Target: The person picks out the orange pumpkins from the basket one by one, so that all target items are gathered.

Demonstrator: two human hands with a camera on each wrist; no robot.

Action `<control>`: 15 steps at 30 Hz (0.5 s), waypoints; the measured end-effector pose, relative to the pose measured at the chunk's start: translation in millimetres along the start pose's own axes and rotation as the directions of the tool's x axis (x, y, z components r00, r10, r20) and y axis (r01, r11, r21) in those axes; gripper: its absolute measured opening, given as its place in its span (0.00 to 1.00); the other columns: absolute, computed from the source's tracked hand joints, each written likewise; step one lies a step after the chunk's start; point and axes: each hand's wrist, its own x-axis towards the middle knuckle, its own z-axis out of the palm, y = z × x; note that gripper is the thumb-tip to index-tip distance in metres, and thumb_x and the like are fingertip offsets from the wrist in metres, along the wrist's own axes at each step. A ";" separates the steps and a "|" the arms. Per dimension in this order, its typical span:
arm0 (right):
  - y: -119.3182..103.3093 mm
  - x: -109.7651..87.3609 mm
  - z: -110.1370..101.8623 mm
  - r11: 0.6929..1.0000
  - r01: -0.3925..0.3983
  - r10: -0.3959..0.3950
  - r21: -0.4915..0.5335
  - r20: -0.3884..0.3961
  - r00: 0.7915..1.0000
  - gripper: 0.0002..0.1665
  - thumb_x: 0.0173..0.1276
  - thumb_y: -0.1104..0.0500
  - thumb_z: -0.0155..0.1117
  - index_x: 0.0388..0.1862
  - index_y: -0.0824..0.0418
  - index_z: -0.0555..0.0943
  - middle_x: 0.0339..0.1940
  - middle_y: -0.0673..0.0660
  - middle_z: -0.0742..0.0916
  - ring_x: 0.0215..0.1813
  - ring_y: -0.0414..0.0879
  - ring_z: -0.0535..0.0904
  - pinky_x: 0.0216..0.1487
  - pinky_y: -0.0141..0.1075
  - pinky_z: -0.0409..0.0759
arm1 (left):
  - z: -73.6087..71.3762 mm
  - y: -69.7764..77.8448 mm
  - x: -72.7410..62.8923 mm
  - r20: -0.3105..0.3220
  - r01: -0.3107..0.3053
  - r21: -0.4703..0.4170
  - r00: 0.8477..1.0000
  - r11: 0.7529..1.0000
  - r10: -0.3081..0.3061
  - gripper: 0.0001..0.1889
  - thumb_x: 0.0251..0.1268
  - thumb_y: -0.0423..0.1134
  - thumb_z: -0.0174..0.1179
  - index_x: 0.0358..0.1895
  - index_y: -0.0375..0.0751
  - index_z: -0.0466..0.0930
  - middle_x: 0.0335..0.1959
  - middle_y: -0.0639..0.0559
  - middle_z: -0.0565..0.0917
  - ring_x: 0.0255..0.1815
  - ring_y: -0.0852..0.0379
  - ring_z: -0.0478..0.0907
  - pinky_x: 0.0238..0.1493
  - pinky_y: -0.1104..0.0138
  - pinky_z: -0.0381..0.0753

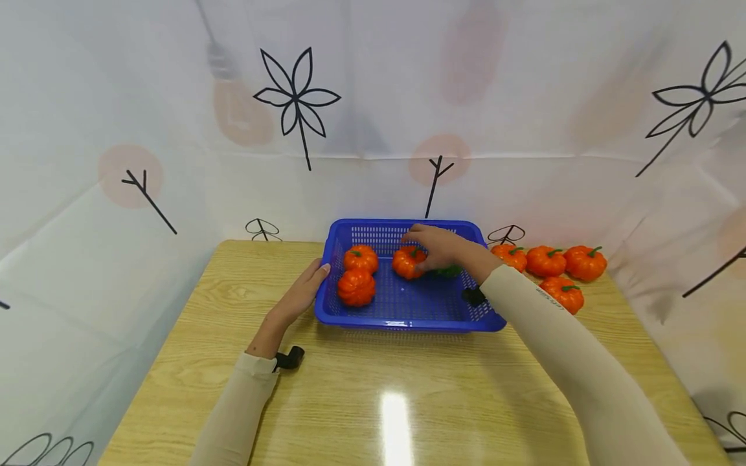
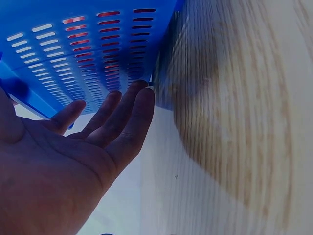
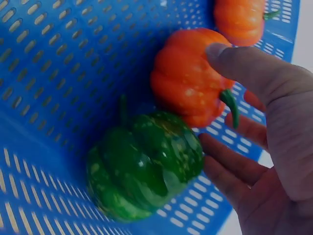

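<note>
The right arm slants in over the basket's (image 1: 410, 325) right side, its hand (image 1: 441, 244) angled down, thumb and fingers gripping an orange pumpkin (image 1: 405, 264) inside, near the middle. A green pumpkin (image 3: 146, 166) lies just beside those fingers. The left forearm angles up to the basket's left side; that hand (image 1: 302, 292) is unclenched, fingers extended against the outer wall. Two more orange pumpkins (image 1: 357, 287) sit inside, at the left.
</note>
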 end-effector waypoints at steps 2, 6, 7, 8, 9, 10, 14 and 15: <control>-0.6 2.2 3.5 1.000 -0.006 0.006 -0.005 0.015 1.000 0.39 0.66 0.53 0.80 0.74 0.59 0.78 0.72 0.65 0.76 0.71 0.63 0.74 0.74 0.62 0.71 | -0.2 -1.0 0.5 0.002 -0.003 0.000 1.000 1.000 0.003 0.35 0.88 0.61 0.39 0.86 0.47 0.51 0.78 0.39 0.69 0.73 0.39 0.74 0.73 0.42 0.72; -2.2 5.3 9.8 1.000 -0.008 0.009 -0.021 0.021 1.000 0.38 0.65 0.52 0.80 0.72 0.59 0.78 0.71 0.65 0.77 0.70 0.63 0.75 0.75 0.61 0.70 | -0.7 -2.1 2.0 0.001 -0.013 0.002 1.000 1.000 0.013 0.35 0.88 0.61 0.39 0.86 0.46 0.53 0.76 0.38 0.71 0.71 0.39 0.75 0.72 0.42 0.73; -2.7 5.6 11.1 1.000 -0.011 0.012 -0.024 0.020 1.000 0.38 0.65 0.52 0.80 0.72 0.59 0.78 0.70 0.65 0.77 0.70 0.63 0.75 0.75 0.61 0.71 | -0.7 -2.1 1.9 0.001 -0.015 0.002 1.000 1.000 0.015 0.35 0.88 0.61 0.39 0.86 0.46 0.53 0.76 0.38 0.71 0.71 0.39 0.76 0.72 0.42 0.73; -3.3 5.9 12.2 0.999 -0.018 0.018 -0.026 0.021 1.000 0.38 0.65 0.52 0.80 0.72 0.58 0.78 0.70 0.65 0.77 0.69 0.62 0.75 0.75 0.61 0.71 | -0.7 -2.5 2.1 0.000 -0.016 0.003 1.000 1.000 0.016 0.35 0.88 0.61 0.39 0.86 0.46 0.53 0.76 0.38 0.71 0.71 0.39 0.76 0.72 0.42 0.73; -3.9 6.2 13.0 0.999 -0.023 0.023 -0.028 0.020 1.000 0.38 0.65 0.52 0.80 0.72 0.58 0.78 0.70 0.65 0.77 0.69 0.62 0.75 0.75 0.60 0.71 | -0.7 -2.5 2.1 0.001 -0.017 0.002 1.000 1.000 0.017 0.35 0.88 0.61 0.38 0.86 0.46 0.53 0.76 0.38 0.71 0.71 0.40 0.76 0.72 0.43 0.73; -4.8 6.0 13.5 0.999 -0.027 0.027 -0.028 0.019 0.999 0.38 0.65 0.52 0.80 0.72 0.58 0.78 0.70 0.64 0.77 0.69 0.62 0.75 0.75 0.60 0.71 | -0.7 -2.8 2.2 0.000 -0.017 0.003 1.000 1.000 0.017 0.35 0.88 0.62 0.38 0.86 0.46 0.53 0.76 0.39 0.71 0.71 0.40 0.76 0.72 0.43 0.74; -6.2 6.2 14.8 0.999 -0.028 0.028 -0.034 0.017 0.999 0.38 0.65 0.53 0.80 0.72 0.58 0.78 0.69 0.64 0.76 0.67 0.61 0.76 0.73 0.60 0.73 | -0.7 -4.3 2.3 0.004 -0.021 -0.005 1.000 1.000 0.021 0.35 0.88 0.61 0.38 0.86 0.46 0.53 0.75 0.38 0.72 0.70 0.40 0.77 0.71 0.43 0.74; -6.3 6.2 15.0 0.999 -0.024 0.025 -0.033 0.017 1.000 0.38 0.64 0.53 0.80 0.72 0.58 0.78 0.69 0.64 0.76 0.67 0.61 0.76 0.73 0.60 0.73 | -0.6 -4.1 2.1 0.006 -0.019 -0.006 1.000 1.000 0.019 0.34 0.89 0.60 0.37 0.86 0.46 0.52 0.75 0.38 0.71 0.70 0.40 0.77 0.71 0.43 0.74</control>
